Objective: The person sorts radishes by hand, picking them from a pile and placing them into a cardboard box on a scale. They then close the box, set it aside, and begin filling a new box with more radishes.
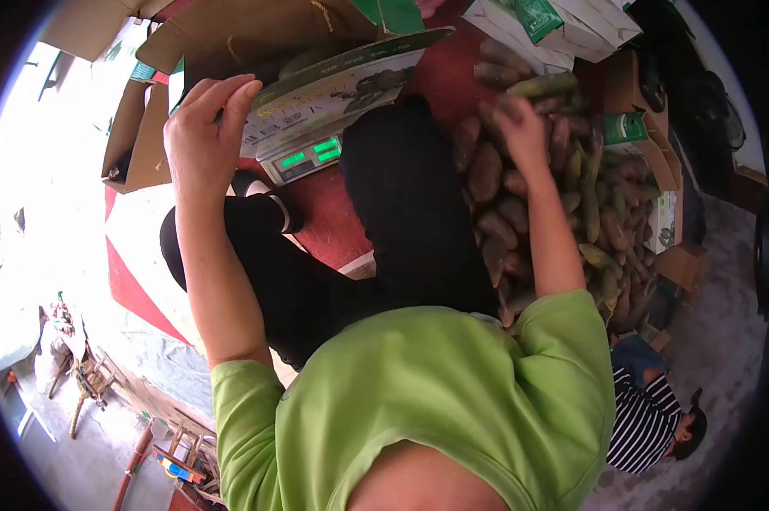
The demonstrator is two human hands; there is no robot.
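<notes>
My left hand is raised at the left with thumb and fingers pinched together at the near corner of a printed cardboard box flap. The box sits over a digital scale with green lit digits. Over a heap of oblong brown and green vegetables, my right hand is smeared by motion, its fingers pointing down at the heap. Whether it holds one of them I cannot tell. A pale green vegetable lies just beyond it.
White and green cartons stand behind the heap. Another open carton is at its right. A person in a striped top is at the lower right. A wooden chair and poles stand at lower left. My knees flank the scale.
</notes>
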